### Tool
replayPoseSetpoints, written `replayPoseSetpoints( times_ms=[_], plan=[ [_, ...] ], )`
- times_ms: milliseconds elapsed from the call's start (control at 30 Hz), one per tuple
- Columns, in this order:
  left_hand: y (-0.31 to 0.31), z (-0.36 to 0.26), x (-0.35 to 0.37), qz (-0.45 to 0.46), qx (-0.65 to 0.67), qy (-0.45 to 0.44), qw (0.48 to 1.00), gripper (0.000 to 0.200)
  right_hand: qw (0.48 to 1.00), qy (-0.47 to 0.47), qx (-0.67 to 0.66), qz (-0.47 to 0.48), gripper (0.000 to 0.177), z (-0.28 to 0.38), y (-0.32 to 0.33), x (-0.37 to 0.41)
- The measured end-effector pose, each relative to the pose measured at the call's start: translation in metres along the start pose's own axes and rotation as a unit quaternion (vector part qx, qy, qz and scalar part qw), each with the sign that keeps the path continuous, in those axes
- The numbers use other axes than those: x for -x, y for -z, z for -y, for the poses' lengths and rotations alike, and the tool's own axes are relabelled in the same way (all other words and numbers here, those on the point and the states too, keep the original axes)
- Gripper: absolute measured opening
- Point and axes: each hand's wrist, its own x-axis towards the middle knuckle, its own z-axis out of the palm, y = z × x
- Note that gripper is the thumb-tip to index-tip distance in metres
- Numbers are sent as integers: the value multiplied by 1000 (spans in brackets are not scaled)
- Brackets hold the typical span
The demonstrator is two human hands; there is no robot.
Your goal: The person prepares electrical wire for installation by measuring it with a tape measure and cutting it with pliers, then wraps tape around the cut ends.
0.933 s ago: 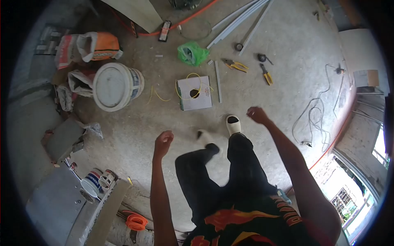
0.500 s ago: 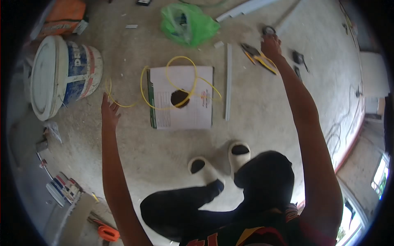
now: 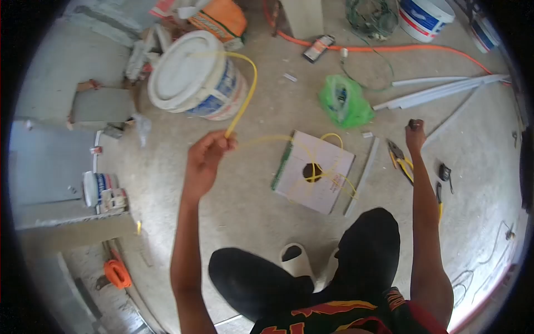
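Note:
My left hand [image 3: 207,164] pinches the end part of a yellow cable [image 3: 249,92], which arcs up past the bucket and also runs back to a cardboard box. The white box [image 3: 339,156] lies on the floor with a round dark hole, and loops of the cable spread over its top. Away to the right, my right hand [image 3: 414,138] is closed around a small dark round thing that looks like a roll of black tape [image 3: 414,123], mostly hidden by the fingers. Pliers with yellow handles [image 3: 401,160] lie just below that hand.
A lidded bucket [image 3: 192,75] stands at upper left. A green plastic bag [image 3: 346,103], white trunking strips [image 3: 439,92] and an orange hose [image 3: 389,49] lie ahead. A tape measure [image 3: 445,171] and a yellow-handled tool [image 3: 439,203] are at right.
My left hand has taken hold of the yellow cable and lifted it. My right hand has closed on the dark round thing and raised it. The view has shifted left.

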Motion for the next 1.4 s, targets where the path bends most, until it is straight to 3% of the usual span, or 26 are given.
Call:
replayPoseSetpoints(
  times_ms=[33,100,167,200,267,300,333,367,433,533,567,667,733,800,833,867,900,967,1033,1100,1133,1200,1233,1300,1333,1400],
  plan=[
    [5,-12,14,-12,11,22,1000,22,982,-5,-190,21,32,24,10,2],
    [7,-26,47,-12,15,45,999,22,842,-25,-535,66,33,60,34,25],
    [-16,-59,77,-88,-37,153,984,17,806,40,-574,141,34,125,81,78],
    [-30,-66,92,-108,-27,110,988,14,786,71,-589,174,34,155,101,110],
    [-45,-76,122,-85,-39,90,992,10,651,37,-667,360,26,194,131,164],
    [-51,-80,136,-70,2,83,994,9,862,117,-340,356,31,239,162,199],
    [-55,-83,150,-52,8,71,996,8,785,112,-483,372,38,253,150,228],
    [-59,-84,162,-34,14,62,997,8,685,10,-535,494,41,272,150,253],
    [-66,-79,176,-21,11,7,1000,11,567,32,-582,582,42,293,140,287],
    [-53,-56,208,-12,67,33,997,15,534,25,-621,573,43,329,143,312],
    [-49,-51,212,-13,98,53,994,17,586,58,-592,550,43,337,145,315],
    [-51,-37,207,-193,19,84,977,25,710,137,-509,467,40,350,141,326],
    [-53,-74,191,-261,-16,58,964,30,817,299,-353,345,35,351,151,338],
    [-60,-90,175,-289,-49,31,956,28,857,451,-158,191,26,348,156,353],
    [-64,-82,170,-248,-69,6,966,31,859,458,-153,173,28,347,160,363],
    [-65,-109,167,-161,-5,137,977,38,858,468,-152,145,33,345,160,372],
    [-79,-87,161,-191,37,54,979,36,841,510,-113,141,48,331,147,379],
    [-87,-88,147,-194,-106,56,974,30,847,501,-2,178,66,319,140,387],
    [-91,-88,142,-185,-31,-1,982,30,839,488,-39,237,68,314,146,383],
    [-84,-97,144,-154,-20,30,987,28,776,450,-35,440,58,298,147,364],
    [-82,-92,151,-133,-21,33,990,28,761,356,-164,517,58,291,144,356],
    [-77,-72,160,-81,-41,-62,994,27,651,150,-397,629,59,285,140,337],
    [-74,-65,158,-55,-53,-110,991,26,616,128,-465,623,55,286,136,331],
    [-66,-68,158,75,51,17,996,26,531,78,-590,603,48,299,144,328],
    [-65,-67,160,141,99,84,981,26,532,47,-599,597,41,302,150,323],
    [-69,-32,161,131,202,148,959,25,583,77,-555,588,40,298,108,315]
  ],
)
